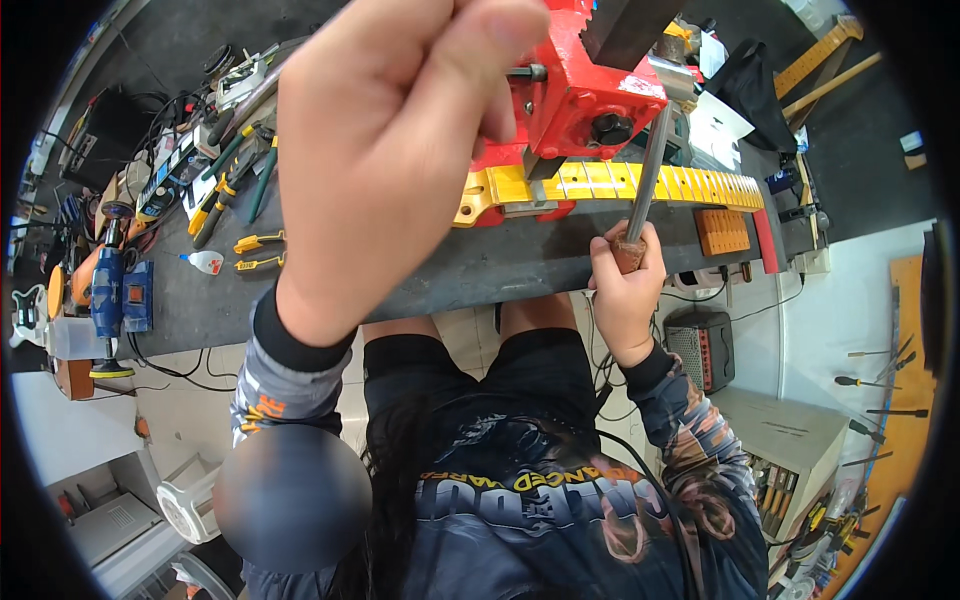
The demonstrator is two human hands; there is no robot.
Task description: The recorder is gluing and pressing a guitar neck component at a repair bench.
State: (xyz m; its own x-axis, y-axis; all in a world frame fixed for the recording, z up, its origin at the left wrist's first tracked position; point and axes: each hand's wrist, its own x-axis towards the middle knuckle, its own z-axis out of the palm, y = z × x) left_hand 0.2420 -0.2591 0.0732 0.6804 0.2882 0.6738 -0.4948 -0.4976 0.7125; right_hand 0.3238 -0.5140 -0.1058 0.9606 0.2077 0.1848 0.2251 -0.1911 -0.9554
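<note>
At the worktop (pixel 545 262), a person's right hand (pixel 630 290) grips a metal-shafted tool (pixel 650 180) by its brown handle (pixel 628 256), crossing in front of a yellow guitar neck (pixel 610 183) at a red machine (pixel 565 100) — the left hand (pixel 375 170) curled nearby, its hold impossible to tell.

Workshop, as shown by red machine (pixel 598 85) and fretted guitar neck (pixel 602 183) seen at one o'clock, pliers (pixel 212 207) laid on dark bench (pixel 440 287) at ten, screwdrivers (pixel 848 381) hung on wooden board (pixel 908 345) past three.

Bright light, bent edges, dark rim
</note>
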